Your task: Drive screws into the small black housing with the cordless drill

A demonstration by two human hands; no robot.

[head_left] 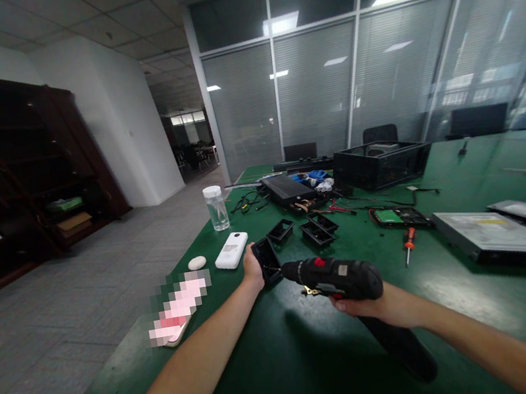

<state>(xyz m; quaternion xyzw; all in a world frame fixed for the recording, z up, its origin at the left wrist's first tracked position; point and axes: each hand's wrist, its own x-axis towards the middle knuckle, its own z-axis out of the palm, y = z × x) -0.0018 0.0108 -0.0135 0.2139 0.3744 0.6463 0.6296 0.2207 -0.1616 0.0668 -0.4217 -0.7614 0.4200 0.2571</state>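
Observation:
My left hand (254, 270) is closed around the side of a small black box-like frame (265, 254), tilted up off the green table (252, 373). In my right hand (387, 305) is a black cordless drill (339, 275) with red accents, its fingers wrapped round the handle. The drill points left, and its bit reaches into the frame's open face; whether it touches a screw is too small to tell. Small gold-coloured metal pieces (310, 290) show just below the drill. Similar black frames (318, 231) lie beyond my hands.
To the left are a white power bank (232, 250), a white oval object (197, 262), a blurred-out pink phone-like item (181, 308) and a clear jar (217, 210). Rightward lie an orange screwdriver (409, 245), a circuit board (392, 216) and metal drives (502, 238). A black case (379, 167) stands behind.

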